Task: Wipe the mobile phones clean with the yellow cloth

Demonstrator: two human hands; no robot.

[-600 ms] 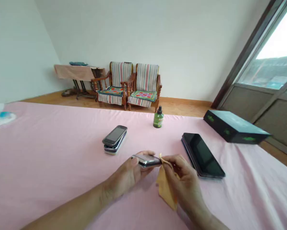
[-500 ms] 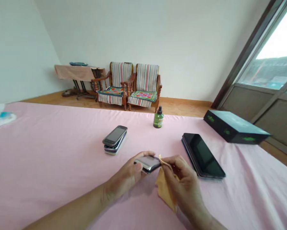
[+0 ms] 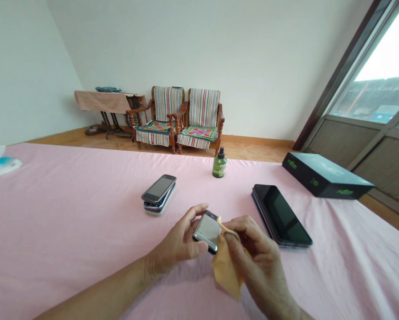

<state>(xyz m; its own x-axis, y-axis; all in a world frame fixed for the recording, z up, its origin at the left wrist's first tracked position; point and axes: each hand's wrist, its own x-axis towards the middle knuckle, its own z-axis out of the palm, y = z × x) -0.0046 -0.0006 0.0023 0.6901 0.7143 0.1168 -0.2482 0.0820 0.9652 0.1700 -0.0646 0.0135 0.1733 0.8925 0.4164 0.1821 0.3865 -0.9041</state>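
My left hand (image 3: 182, 238) holds a small silver and black mobile phone (image 3: 207, 230) by its edges, thumb along the near side and fingers behind the far side. The phone's light grey face is turned up toward me. My right hand (image 3: 257, 253) pinches a yellow cloth (image 3: 226, 269) between thumb and fingers. A fold of the cloth touches the phone's right edge, and the rest hangs below. My right fingertips are partly hidden by the cloth.
A stack of mobile phones (image 3: 159, 189) lies to the left on the pink sheet (image 3: 86, 222). Larger dark-screened devices (image 3: 282, 213) are piled on the right. Beyond are a green spray bottle (image 3: 219, 165) and a black box (image 3: 322, 175). White and blue packaging (image 3: 2, 166) sits far left.
The phone has turned in my left hand, its face tipping more toward me. My left thumb has shifted right along its near edge. The cloth stays in my right hand.
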